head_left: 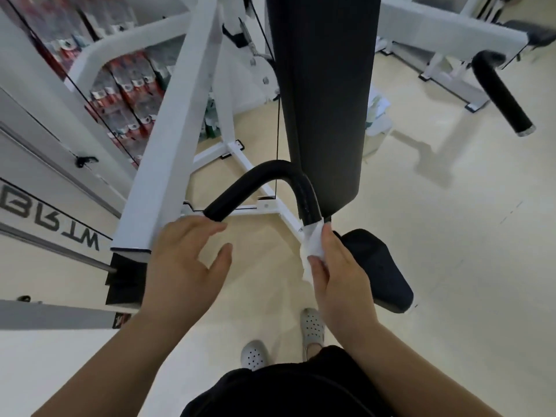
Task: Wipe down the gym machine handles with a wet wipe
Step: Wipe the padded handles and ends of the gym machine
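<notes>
At the handle's right end: the right hand [337, 278] wraps a white wipe [311, 251] around the bar, thumb below and fingers [328, 236] above, pinching the wipe tight.
Wipe: it covers the lower right end of the curved black handle [270, 179], right where the black foam stops; a loose corner hangs down under the thumb.
Left hand [183, 263]: fingers spread wide and holding nothing; the fingertips [216, 228] sit just beside the handle's left end, and I cannot tell whether they touch it.
Handle: an arched black tube, its two ends pointing toward the person, one end near each hand.
Back pad [325, 85]: a long black pad rising just behind the handle's right side.
Seat [379, 272]: a black cushion just right of the right hand, partly hidden by it.
Frame [171, 130]: a white square beam slanting down on the left, ending just beside the left hand.
Weight stack [126, 94]: red and grey plates behind the white beam, at far left.
Second handle [502, 94]: another black padded bar on a white machine, well apart at upper right.
Floor [451, 236]: pale beige; two grey perforated clogs [313, 326] stand below the hands.
</notes>
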Motion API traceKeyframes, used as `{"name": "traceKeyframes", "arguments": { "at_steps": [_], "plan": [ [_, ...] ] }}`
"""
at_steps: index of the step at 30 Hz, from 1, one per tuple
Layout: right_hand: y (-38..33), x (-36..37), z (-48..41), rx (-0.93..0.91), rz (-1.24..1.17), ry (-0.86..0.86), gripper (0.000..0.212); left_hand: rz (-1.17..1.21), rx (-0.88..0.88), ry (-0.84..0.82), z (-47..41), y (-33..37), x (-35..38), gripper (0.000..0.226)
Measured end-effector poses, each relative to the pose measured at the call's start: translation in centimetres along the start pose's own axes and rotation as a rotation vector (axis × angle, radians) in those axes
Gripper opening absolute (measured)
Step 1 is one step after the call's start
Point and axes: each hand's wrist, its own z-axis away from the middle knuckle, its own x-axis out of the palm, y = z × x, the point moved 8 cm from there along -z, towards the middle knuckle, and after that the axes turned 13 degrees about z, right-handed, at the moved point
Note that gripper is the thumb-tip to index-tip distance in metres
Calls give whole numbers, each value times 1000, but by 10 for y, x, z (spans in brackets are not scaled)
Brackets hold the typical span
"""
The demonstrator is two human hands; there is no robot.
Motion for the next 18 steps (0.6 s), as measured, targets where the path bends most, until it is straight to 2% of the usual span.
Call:
{"name": "traceKeyframes", "arguments": {
  "at_steps": [2,5,8,11,18],
  "plan": [
    [-8,-4,-12,-51,-4,20,58,-126,67,12,-1,-7,-11,36],
    [-27,-14,-53,-129,48,44,55,-230,109,-92,3,-10,-5,45],
    [-52,-22,-99,-249,89,64,52,-299,32,-244,4,-18,8,58],
    [-64,-21,-120,-332,55,5,49,-344,-9,-256,0,-19,8,62],
    [-33,-12,-59,-304,-6,-116,59,-360,-53,-223,-9,-22,14,59]
  ]
}}
